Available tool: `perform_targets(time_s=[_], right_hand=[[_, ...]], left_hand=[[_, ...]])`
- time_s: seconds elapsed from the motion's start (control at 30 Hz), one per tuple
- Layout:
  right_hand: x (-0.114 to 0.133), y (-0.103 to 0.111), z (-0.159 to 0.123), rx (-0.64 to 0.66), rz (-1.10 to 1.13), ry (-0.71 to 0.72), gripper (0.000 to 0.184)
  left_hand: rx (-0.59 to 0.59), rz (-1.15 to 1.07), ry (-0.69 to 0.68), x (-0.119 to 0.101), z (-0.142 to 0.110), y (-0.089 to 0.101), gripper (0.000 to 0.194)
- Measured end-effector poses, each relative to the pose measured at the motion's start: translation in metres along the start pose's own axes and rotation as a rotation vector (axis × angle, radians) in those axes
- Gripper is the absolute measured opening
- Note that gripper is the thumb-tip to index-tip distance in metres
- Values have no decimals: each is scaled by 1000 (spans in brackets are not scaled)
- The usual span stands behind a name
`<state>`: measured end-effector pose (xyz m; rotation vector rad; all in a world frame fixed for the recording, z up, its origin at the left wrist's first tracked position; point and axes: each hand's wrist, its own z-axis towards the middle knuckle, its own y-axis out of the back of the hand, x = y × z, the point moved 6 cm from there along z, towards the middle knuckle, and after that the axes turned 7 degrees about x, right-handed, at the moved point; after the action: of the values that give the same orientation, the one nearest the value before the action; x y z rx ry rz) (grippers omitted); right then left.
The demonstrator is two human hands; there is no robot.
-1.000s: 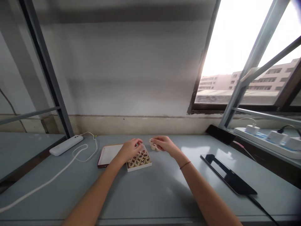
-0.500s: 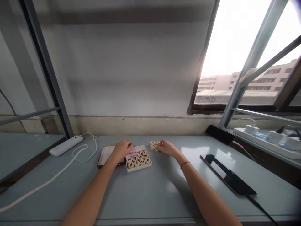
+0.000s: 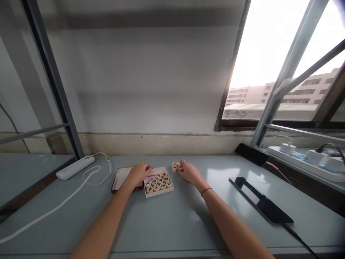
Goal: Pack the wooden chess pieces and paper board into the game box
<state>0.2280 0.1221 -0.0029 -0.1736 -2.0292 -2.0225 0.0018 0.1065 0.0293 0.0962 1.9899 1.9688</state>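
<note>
A small white box lies on the grey table, with several round wooden chess pieces in it. My left hand rests on the box's left edge, fingers curled, over a dark red lid lying beside it. Several loose chess pieces lie on the table just right of the box. My right hand touches them with bent fingers; whether it grips one is not clear.
A white power bank with a white cable lies at the left. A dark tablet lies at the right, a black phone beyond it, a power strip on the sill. Metal frame posts stand left and right.
My left hand has drawn back from over the chess pieces to the box's left edge. My right hand has come down onto the table beside the loose pieces.
</note>
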Motion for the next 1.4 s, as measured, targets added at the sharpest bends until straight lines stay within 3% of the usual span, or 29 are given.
perform_targets(time_s=[0.13, 0.33, 0.53, 0.6, 0.7, 0.87, 1.07, 1.2, 1.3, 1.4], right_hand=[[1, 2, -3, 16, -15, -36, 17], [8, 4, -8, -15, -17, -118, 39], [10, 12, -12, 7, -4, -120, 35], [13, 17, -13, -13, 26, -82, 31], [30, 19, -14, -35, 112, 106, 23], [65, -1, -22, 129, 282, 410, 32], [65, -2, -23, 92, 284, 391, 35], [67, 9, -23, -3, 323, 416, 30], [72, 16, -24, -34, 467, 444, 26], [68, 21, -22, 49, 659, 446, 32]], left_hand=[[-3, 1, 0, 1, 1, -1, 26], [-2, 2, -5, 4, 3, -5, 26], [-26, 24, 8, -1, 2, -4, 30], [-32, 28, 6, -6, 1, -5, 35], [5, 40, -16, -19, -1, -11, 46], [54, 55, -68, -34, -4, -22, 41], [75, -60, -88, -33, -2, -25, 30], [-42, -165, -122, -37, -3, -14, 27], [-118, -353, -180, -41, -5, -5, 31], [-107, -505, -208, -44, -5, -1, 36]])
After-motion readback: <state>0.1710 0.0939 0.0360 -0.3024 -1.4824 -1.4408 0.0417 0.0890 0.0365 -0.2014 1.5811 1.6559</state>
